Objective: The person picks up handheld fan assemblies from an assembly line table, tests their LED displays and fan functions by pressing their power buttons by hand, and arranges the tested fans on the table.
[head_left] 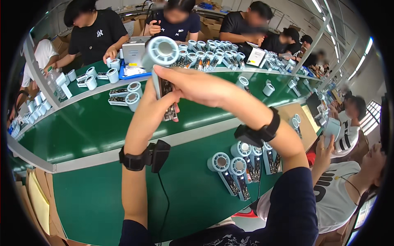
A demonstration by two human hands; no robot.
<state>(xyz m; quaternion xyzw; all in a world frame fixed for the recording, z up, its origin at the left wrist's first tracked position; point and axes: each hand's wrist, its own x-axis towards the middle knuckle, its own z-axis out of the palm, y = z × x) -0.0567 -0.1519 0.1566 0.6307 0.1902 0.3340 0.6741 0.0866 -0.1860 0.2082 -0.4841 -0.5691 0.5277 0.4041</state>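
From afar I judge this a handling step, left hand (151,102) and right hand (195,85) clamped around the fan (161,60), the next move calling for steady support.

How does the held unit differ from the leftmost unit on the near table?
The held unit is raised; the leftmost unit lies on the near table. The held unit's handle is partly covered; the leftmost unit's shows openly. The held unit looks larger in view than the leftmost unit. Both are light blue, with a round head and small parts showing in the handle.
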